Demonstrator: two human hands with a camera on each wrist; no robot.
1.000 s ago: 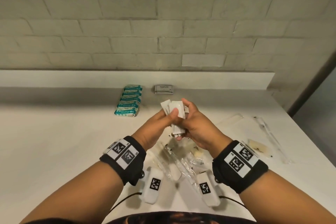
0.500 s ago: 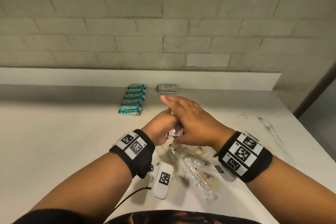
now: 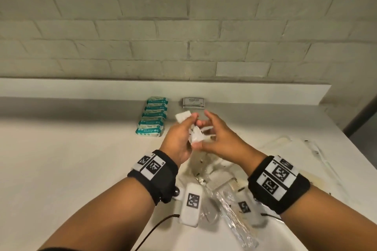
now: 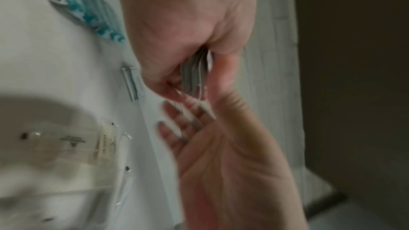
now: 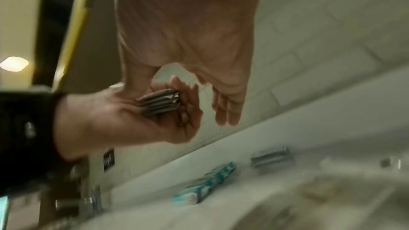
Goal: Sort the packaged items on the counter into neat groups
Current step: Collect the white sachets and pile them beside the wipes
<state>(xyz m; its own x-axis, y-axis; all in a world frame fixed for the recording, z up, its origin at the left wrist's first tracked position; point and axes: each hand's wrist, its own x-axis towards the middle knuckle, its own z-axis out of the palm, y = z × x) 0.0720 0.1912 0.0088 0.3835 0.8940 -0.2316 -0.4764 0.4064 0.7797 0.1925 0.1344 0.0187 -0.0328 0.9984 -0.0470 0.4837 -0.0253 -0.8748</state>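
Observation:
My left hand (image 3: 190,128) grips a small stack of white sachets (image 3: 195,135) above the counter, thumb on one side and fingers on the other. The left wrist view shows the stack's edges (image 4: 194,74) pinched in that hand. My right hand (image 3: 212,130) hovers just right of the stack with its fingers straight and nothing in it; its fingers (image 5: 225,109) stand beside the sachet stack (image 5: 159,102). A row of teal packets (image 3: 152,116) lies near the back ledge. A grey sachet pile (image 3: 193,103) sits to the right of it.
A heap of clear-wrapped items (image 3: 216,181) lies on the counter (image 3: 71,159) under my wrists. Long wrapped sticks (image 3: 320,153) lie at the right, close to the counter's edge. A raised ledge (image 3: 81,87) and a brick wall close off the back.
A second ago both hands held the sachets; then the right hand covered them. Now the right hand has come off and opened, and the left hand holds the stack alone.

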